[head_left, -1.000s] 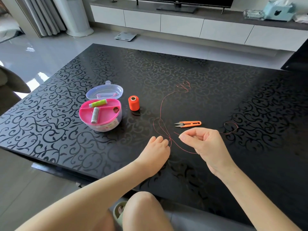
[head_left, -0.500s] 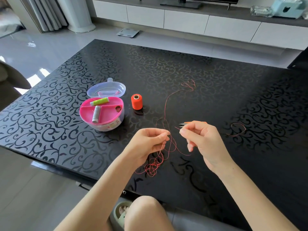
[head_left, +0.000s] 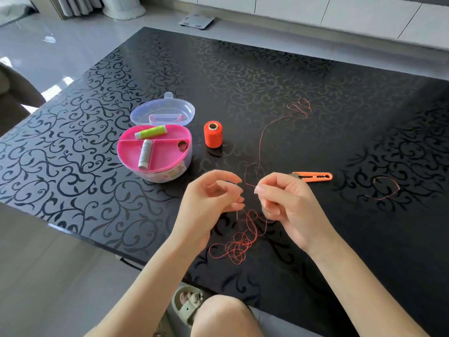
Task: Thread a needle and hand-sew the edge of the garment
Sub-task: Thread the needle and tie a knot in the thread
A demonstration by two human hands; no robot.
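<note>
My left hand [head_left: 211, 203] pinches a thin steel needle [head_left: 237, 203] that stands nearly upright above the table. My right hand [head_left: 284, 198] pinches the red thread [head_left: 260, 147] close beside the needle's top. The thread runs up the black table to a small curl at the far end and hangs down into a loose tangle [head_left: 239, 242] below both hands. An orange thread spool [head_left: 213, 134] stands upright to the upper left of my hands. No garment is in view.
A pink sewing box [head_left: 155, 152] with its clear lid open holds a green spool, a grey spool and a thimble. Orange thread snips [head_left: 313, 177] lie just behind my right hand. A short cut thread piece [head_left: 386, 188] lies to the right. The black patterned table [head_left: 97, 117] ends near my knee.
Both hands have lifted off the table and come together, the left now holding the needle upright. The thread has gathered into a tangle below them. The camera has tipped down and nearer.
</note>
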